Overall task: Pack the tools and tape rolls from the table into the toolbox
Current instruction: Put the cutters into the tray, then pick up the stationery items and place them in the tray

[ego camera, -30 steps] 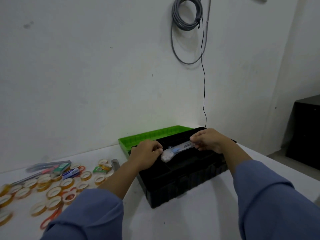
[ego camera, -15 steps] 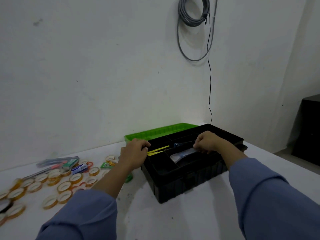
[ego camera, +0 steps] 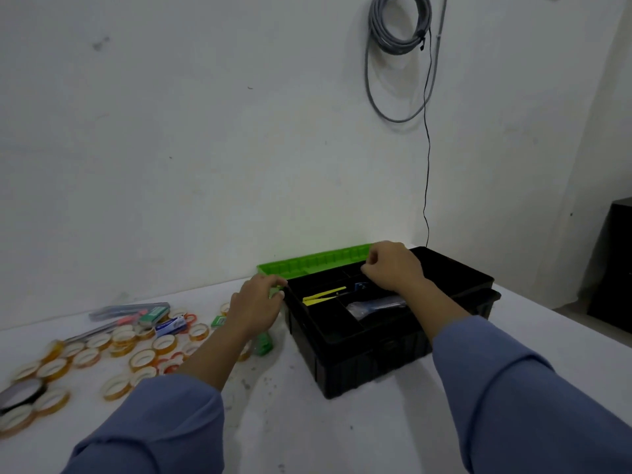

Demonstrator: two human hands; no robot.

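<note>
You face a plain white wall [ego camera: 171, 148] that fills most of the frame, scuffed with a few small dark marks toward the upper left. At the upper right a coil of grey cable [ego camera: 398, 23] hangs against it — one wide loop sags below, and a thin black wire [ego camera: 426, 165] drops straight down. The white table [ego camera: 342, 432] spans the lower frame, speckled with dirt near the centre. At the right edge stands a dark cabinet [ego camera: 615, 261] on a pale floor [ego camera: 574, 311] — the light is dim and even.

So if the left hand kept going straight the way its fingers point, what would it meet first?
Probably the toolbox: the left hand points right, fingertips already at its near-left corner beside the green lid. Actual contact is unclear from this angle.
</note>
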